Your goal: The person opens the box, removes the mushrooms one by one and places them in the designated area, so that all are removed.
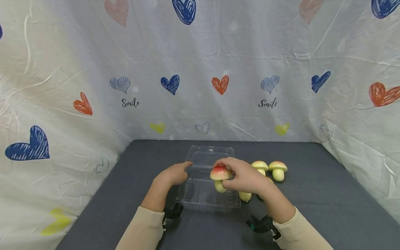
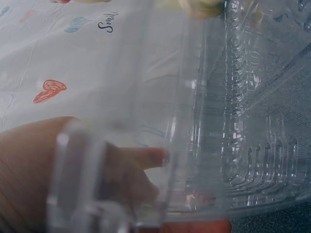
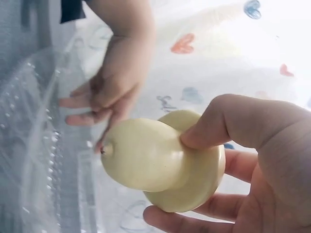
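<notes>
A clear plastic clamshell container (image 1: 203,194) lies open on the table, its lid (image 1: 210,154) spread toward the back. Fairly straight fingers of my left hand (image 1: 175,173) touch the container's left side by the hinge; through the clear wall they show in the left wrist view. Over the right part of the container, my right hand (image 1: 245,175) holds a toy mushroom (image 1: 220,172) with a red-and-yellow cap and pale stem. In the right wrist view, the thumb presses where the stem of this mushroom (image 3: 146,154) meets the cap, with the fingers around the cap's far side.
Right of the container are more toy mushrooms: one (image 1: 278,170) farthest right, another (image 1: 259,166) beside it, and a pale one (image 1: 245,196) near the container's front corner, partly hidden by my right hand. A white curtain (image 1: 200,104) printed with hearts stands behind the dark table (image 1: 312,194).
</notes>
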Motion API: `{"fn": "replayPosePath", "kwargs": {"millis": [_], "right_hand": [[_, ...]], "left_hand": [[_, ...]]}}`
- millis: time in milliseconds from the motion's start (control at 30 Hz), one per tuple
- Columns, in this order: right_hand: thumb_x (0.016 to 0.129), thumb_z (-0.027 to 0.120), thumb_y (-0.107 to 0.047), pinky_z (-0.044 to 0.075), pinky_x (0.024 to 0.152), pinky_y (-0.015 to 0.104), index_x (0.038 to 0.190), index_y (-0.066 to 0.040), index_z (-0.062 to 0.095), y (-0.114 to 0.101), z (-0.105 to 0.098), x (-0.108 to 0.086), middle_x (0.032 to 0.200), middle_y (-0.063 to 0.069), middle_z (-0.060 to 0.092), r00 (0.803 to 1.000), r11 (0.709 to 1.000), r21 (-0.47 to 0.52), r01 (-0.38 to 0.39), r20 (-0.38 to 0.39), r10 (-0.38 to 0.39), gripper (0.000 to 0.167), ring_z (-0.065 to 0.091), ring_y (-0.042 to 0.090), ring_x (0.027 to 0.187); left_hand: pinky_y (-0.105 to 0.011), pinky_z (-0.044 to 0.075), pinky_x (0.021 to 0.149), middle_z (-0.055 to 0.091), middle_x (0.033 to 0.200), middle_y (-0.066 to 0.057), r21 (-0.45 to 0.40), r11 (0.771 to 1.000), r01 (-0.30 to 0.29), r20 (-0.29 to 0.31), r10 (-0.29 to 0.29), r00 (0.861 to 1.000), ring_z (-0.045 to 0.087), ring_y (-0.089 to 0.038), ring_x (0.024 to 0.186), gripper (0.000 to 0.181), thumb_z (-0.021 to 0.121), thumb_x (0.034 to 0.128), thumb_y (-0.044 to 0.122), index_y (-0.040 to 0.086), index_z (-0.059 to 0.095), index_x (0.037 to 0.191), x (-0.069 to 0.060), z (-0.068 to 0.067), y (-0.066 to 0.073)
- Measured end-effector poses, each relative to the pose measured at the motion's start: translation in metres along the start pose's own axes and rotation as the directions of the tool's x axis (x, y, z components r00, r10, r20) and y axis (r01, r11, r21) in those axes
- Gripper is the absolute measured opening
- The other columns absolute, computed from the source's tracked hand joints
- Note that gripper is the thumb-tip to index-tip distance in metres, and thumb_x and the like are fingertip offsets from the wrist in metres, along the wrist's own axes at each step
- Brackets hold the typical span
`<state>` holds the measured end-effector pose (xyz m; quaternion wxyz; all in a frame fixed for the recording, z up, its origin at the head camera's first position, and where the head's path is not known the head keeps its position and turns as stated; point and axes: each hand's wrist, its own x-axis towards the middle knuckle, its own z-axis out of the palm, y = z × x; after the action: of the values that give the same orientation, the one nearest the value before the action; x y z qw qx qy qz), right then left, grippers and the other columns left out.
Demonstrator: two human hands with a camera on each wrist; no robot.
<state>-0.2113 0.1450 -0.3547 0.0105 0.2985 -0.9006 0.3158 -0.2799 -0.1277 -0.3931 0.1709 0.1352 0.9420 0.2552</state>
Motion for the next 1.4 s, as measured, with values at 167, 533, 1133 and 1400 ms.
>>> {"fn": "replayPosePath", "kwargs": {"millis": [167,533,1133,1400], "right_hand": [[0.083,0.069,-0.012,0.049,0.071,0.035,0.126,-0.027,0.065,0.001,-0.013,-0.005,0.112,-0.013,0.062,1.0,1.0,0.021,-0.011,0.009,0.011,0.046,0.059,0.017,0.089],[0.079,0.067,-0.014,0.046,0.074,0.037,0.121,-0.027,0.066,0.003,-0.034,-0.016,0.106,-0.011,0.061,0.996,0.993,-0.085,-0.087,0.023,0.089,0.044,0.056,0.014,0.088],[0.08,0.068,-0.008,0.046,0.074,0.036,0.123,-0.015,0.065,0.012,-0.053,-0.025,0.103,-0.003,0.06,0.993,0.986,-0.123,-0.116,0.014,0.119,0.043,0.055,0.016,0.085],[0.078,0.068,-0.006,0.045,0.068,0.036,0.122,-0.011,0.064,0.014,-0.059,-0.029,0.102,0.0,0.059,0.982,0.978,-0.101,-0.182,0.035,0.186,0.044,0.054,0.017,0.081]], "left_hand": [[-0.041,0.042,0.068,0.039,0.16,-0.017,-0.002,1.0,-0.004,-0.003,0.004,1.0,0.053,-0.028,0.115,0.07,0.037,0.093,-0.009,0.011,0.039,0.159,0.0,0.001,0.0],[-0.04,0.041,0.066,0.039,0.16,-0.017,0.002,1.0,0.001,-0.003,-0.001,1.0,0.054,-0.027,0.112,0.068,0.037,0.0944,-0.008,0.011,0.038,0.16,-0.002,0.001,0.001],[-0.039,0.037,0.061,0.039,0.16,-0.018,0.0,1.0,-0.007,-0.004,0.007,1.0,0.054,-0.027,0.113,0.068,0.037,0.0942,-0.008,0.01,0.038,0.16,-0.002,0.001,0.001],[-0.037,0.036,0.056,0.039,0.16,-0.019,-0.017,1.0,-0.002,-0.001,0.002,1.0,0.06,-0.023,0.094,0.069,0.037,0.0941,-0.008,0.01,0.037,0.16,-0.003,0.001,0.001]]}}
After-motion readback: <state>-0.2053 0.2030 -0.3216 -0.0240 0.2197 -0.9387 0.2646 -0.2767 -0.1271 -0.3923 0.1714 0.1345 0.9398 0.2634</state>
